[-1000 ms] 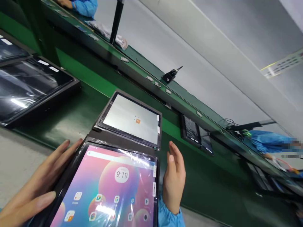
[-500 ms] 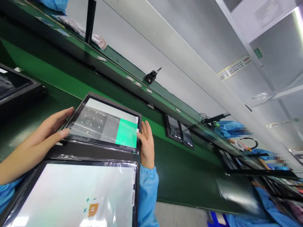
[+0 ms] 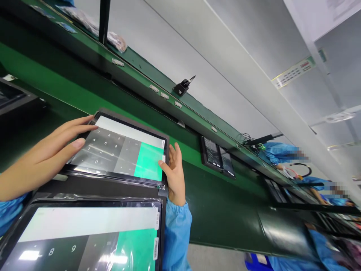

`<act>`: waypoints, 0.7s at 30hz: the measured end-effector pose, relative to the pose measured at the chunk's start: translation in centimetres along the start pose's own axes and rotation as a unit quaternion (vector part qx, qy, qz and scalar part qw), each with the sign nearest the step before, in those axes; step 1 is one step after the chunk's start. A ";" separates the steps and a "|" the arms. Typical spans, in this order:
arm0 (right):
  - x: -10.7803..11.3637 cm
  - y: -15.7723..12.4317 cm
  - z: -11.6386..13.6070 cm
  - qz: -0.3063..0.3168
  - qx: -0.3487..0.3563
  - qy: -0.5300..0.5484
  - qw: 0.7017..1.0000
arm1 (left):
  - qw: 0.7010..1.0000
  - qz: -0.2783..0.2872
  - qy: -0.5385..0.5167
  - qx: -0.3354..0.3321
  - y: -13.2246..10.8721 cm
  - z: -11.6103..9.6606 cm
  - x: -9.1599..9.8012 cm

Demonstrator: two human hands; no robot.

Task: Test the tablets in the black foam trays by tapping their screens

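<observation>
Two tablets lie on a black foam tray (image 3: 113, 191), one behind the other. The far tablet (image 3: 124, 150) lights up with a calculator keypad and a green block. My right hand (image 3: 175, 175) holds its right edge, thumb on the front and fingers along the side. At the left edge is my left hand (image 3: 53, 150), fingers stretched out; one fingertip reaches over the screen near the 7, and the thumb lies by the lower left. Whether that fingertip touches the glass I cannot tell. Closest to me, the near tablet (image 3: 70, 222) displays a similar calculator, cut off by the view's bottom.
Two dark tablets (image 3: 213, 152) stand further along the green bench (image 3: 220, 210). A shelf (image 3: 141, 81) above carries a black adapter (image 3: 182, 87) and small labels. Co-workers in blue sleeves (image 3: 278, 152) are at the far right. Another dark device (image 3: 14, 98) sits at left.
The near tablet's screen has gone from a calculator logo to the keypad. My left hand has shifted up, its fingers now reaching over the far tablet's screen. The right hand stays at the edge.
</observation>
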State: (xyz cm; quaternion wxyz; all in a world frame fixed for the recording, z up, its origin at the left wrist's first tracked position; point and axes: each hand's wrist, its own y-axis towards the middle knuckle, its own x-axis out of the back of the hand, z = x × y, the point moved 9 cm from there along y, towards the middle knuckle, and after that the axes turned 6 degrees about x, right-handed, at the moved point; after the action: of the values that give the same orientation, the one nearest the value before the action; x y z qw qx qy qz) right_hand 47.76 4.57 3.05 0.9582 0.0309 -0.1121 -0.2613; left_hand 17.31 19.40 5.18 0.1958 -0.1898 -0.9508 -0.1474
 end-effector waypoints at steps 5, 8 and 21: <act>-0.2 -0.2 -0.1 0.043 0.000 0.021 0.999 | 0.999 0.018 0.004 -0.043 0.7 -0.9 -0.2; 0.1 -0.3 -0.2 0.037 -0.004 0.033 0.999 | 0.996 0.051 0.016 -0.066 1.4 -0.9 -1.1; 0.2 -0.5 -0.1 0.011 0.002 0.055 0.998 | 0.995 -0.025 0.057 -0.077 1.9 -1.0 -0.8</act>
State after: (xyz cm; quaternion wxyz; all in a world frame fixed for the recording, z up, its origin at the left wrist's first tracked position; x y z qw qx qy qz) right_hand 47.72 4.00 2.93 0.9657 0.0457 -0.0599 -0.2485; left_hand 19.07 20.54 6.09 0.2310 -0.1713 -0.9283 -0.2356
